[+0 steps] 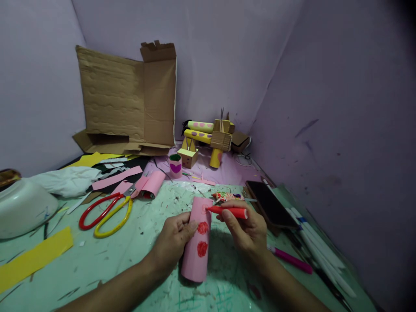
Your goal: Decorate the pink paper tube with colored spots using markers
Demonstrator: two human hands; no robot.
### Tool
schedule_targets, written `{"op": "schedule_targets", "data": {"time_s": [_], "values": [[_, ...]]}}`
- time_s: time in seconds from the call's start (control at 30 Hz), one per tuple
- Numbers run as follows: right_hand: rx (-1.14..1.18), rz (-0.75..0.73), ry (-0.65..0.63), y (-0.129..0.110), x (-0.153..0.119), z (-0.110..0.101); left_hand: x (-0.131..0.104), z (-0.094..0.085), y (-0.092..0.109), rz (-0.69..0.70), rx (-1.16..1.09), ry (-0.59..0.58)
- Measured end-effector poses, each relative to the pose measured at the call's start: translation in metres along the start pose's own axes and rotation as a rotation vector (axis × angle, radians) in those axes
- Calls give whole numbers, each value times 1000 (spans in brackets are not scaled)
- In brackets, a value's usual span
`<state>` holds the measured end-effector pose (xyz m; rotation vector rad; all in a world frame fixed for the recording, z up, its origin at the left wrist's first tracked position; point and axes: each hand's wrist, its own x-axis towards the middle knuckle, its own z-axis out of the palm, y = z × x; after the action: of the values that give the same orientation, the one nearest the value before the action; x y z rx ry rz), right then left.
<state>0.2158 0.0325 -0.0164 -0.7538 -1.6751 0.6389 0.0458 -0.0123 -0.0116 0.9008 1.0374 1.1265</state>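
A pink paper tube [194, 261] leans slightly to the right above the green table. My left hand [173, 237] grips its left side, thumb laid across the front. Two filled red dots run up the tube, with a fainter red outline above them. My right hand [247, 229] holds a red marker [232, 212] between thumb and fingers, its tip at that upper outline. Just beyond the right hand lies a small patterned packet [227, 197]. A magenta marker [290, 260] rests to the right of my right wrist.
Scissors [110, 216] with red and yellow handles lie left, beside a pink paper roll [154, 183]. A yellow strip [35, 258] and a white bowl-like object [26, 210] are further left. A phone [271, 203] and white markers [320, 247] line the right. Cardboard [126, 95] stands behind, near yellow tube figures [203, 136].
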Motion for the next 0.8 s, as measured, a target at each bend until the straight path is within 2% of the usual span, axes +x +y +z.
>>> {"op": "schedule_targets", "data": {"time_s": [0.23, 0.53, 0.8], "values": [[7, -38, 62, -4, 3, -1, 2, 0, -1, -5, -13, -8], [-72, -85, 5, 3, 2, 2, 2, -1, -2, 11, 6, 0], [-118, -99, 19, -6, 2, 0, 1, -2, -3, 6, 6, -4]]}}
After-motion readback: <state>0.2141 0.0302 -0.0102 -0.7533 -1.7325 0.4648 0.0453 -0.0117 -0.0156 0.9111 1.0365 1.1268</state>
